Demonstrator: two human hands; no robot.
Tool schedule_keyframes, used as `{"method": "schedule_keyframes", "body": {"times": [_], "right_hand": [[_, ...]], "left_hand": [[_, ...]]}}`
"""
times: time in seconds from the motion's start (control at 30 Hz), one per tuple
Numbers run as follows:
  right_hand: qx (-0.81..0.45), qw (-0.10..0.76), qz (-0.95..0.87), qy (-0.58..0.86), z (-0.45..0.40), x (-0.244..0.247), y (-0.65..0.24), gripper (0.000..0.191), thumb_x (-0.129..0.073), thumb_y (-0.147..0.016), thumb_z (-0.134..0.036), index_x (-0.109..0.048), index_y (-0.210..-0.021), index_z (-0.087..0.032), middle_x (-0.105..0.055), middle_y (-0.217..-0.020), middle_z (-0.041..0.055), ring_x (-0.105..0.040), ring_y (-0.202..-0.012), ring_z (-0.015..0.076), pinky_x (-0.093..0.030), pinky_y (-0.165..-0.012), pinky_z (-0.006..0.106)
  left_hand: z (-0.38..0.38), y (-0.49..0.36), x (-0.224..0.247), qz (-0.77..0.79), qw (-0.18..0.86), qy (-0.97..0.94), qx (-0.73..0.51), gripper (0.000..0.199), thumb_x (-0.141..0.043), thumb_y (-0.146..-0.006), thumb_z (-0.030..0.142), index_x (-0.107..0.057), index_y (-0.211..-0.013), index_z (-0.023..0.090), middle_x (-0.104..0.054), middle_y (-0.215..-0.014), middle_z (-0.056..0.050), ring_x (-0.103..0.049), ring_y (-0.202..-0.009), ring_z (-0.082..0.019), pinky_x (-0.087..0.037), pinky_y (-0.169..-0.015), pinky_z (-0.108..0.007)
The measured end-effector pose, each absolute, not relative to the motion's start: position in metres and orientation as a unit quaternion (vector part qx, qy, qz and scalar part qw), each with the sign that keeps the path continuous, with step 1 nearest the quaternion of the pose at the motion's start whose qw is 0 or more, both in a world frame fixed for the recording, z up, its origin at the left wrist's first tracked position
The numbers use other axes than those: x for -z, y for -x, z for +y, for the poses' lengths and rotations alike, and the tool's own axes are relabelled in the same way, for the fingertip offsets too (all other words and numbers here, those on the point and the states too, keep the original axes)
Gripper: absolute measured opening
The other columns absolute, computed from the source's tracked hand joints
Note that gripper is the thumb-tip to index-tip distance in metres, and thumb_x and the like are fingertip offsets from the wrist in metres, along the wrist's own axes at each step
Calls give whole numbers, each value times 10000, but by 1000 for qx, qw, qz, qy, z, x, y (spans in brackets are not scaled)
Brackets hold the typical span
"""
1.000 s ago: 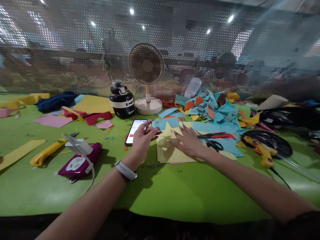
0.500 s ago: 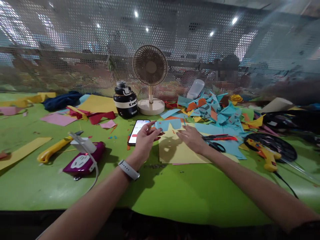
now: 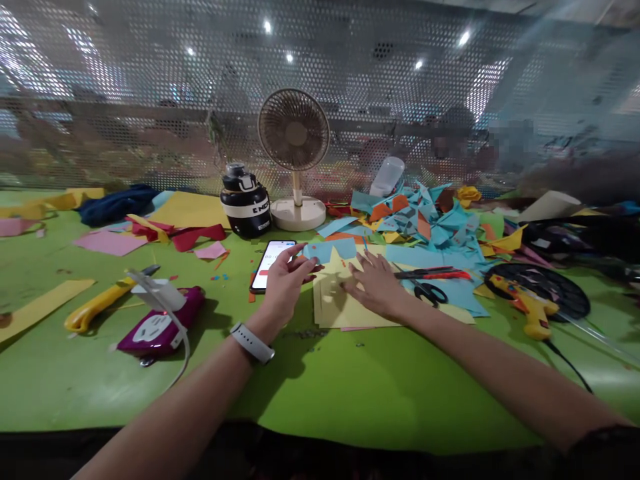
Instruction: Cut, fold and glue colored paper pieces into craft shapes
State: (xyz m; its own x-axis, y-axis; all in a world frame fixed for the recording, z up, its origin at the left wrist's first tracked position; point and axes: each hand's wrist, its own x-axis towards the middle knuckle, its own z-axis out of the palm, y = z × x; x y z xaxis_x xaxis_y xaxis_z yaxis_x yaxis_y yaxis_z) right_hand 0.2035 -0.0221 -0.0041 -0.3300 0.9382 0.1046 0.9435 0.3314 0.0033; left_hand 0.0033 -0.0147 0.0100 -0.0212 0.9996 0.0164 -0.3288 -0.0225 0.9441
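While my right grip spreads wide over the yellow paper, my left grip bends narrow, thumb near fingers, beside the phone; can't tell if it holds anything. Yellow paper lies midway along the green bench, back from its front edge. Black-handled scissors just right of my right grip. Fan, black bottle by the back edge.
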Motion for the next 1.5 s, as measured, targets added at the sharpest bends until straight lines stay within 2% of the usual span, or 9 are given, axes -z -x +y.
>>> {"method": "schedule_keyframes", "body": {"times": [0.13, 0.33, 0.53, 0.77, 0.87, 1.03, 1.17, 1.37, 1.5], "right_hand": [[87, 23, -842, 531, -21, -2, -200, 598, -369, -958, -489, -583, -1295, -45, -548, -1353, 219, -219, -1433, 342, -132, -1165, 509], [-11, 83, -808, 583, -21, -7, -207, 504, -326, -979, -449, -630, -1256, -158, -418, -1490, 130, -235, -1435, 309, -182, -1146, 549], [-158, 228, -748, 602, -14, -5, -226, 499, -344, -950, -486, -619, -1280, -231, -414, -1499, 68, -213, -1447, 267, -182, -1152, 547], [-343, 384, -639, 572, -13, -13, -243, 564, -217, -962, -519, -599, -1298, -276, -503, -1437, 32, -404, -1359, 231, -304, -1116, 472], [-257, 333, -685, 594, -16, -16, -238, 527, -265, -959, -488, -607, -1293, -264, -445, -1482, 47, -307, -1410, 256, -242, -1135, 509], [-40, 150, -786, 598, -25, -9, -220, 502, -376, -946, -459, -584, -1323, -201, -256, -1571, 113, -126, -1460, 325, -99, -1149, 577], [-3, 81, -821, 564, -29, -2, -214, 559, -361, -951, -528, -586, -1317, -169, -355, -1523, 143, -159, -1455, 320, -92, -1159, 566], [-92, 119, -803, 577, -26, -4, -219, 619, -364, -920, -615, -582, -1321, -197, -290, -1553, 103, -102, -1468, 302, -79, -1163, 569], [-278, 255, -704, 602, -16, -5, -233, 588, -340, -921, -617, -569, -1328, -261, -273, -1565, 34, -92, -1473, 262, -110, -1162, 558]], "left_hand": [[-15, -3, -10, 412, 572, -412, -577, 572, -833, -586, 330, -598, -1084, 176, -670, -704, 42, -700, -713, -166, -486, -665, -256], [-16, -1, -14, 435, 583, -382, -570, 538, -821, -618, 321, -601, -1087, 175, -692, -745, 19, -704, -746, -177, -501, -671, -263], [-15, -1, -17, 441, 592, -372, -563, 550, -827, -630, 341, -600, -1107, 189, -709, -754, 22, -700, -728, -159, -506, -663, -250], [-10, -2, -17, 461, 583, -339, -577, 578, -841, -604, 340, -603, -1105, 175, -707, -729, 19, -707, -704, -172, -515, -629, -251], [-10, -1, -17, 460, 580, -337, -582, 559, -836, -616, 323, -604, -1102, 174, -709, -726, 18, -704, -717, -169, -513, -623, -242], [-13, 1, -16, 456, 570, -336, -595, 542, -815, -665, 311, -590, -1145, 196, -734, -803, -3, -706, -761, -166, -514, -666, -248], [-15, 1, -16, 454, 576, -348, -583, 505, -804, -689, 310, -595, -1138, 211, -732, -792, 8, -706, -752, -160, -512, -676, -247], [-16, 0, -17, 461, 572, -354, -579, 523, -804, -687, 320, -592, -1151, 204, -728, -784, 3, -706, -751, -169, -519, -682, -262], [-15, 1, -16, 462, 573, -352, -579, 532, -810, -687, 337, -589, -1155, 211, -735, -812, -4, -711, -769, -177, -525, -658, -255]]}}
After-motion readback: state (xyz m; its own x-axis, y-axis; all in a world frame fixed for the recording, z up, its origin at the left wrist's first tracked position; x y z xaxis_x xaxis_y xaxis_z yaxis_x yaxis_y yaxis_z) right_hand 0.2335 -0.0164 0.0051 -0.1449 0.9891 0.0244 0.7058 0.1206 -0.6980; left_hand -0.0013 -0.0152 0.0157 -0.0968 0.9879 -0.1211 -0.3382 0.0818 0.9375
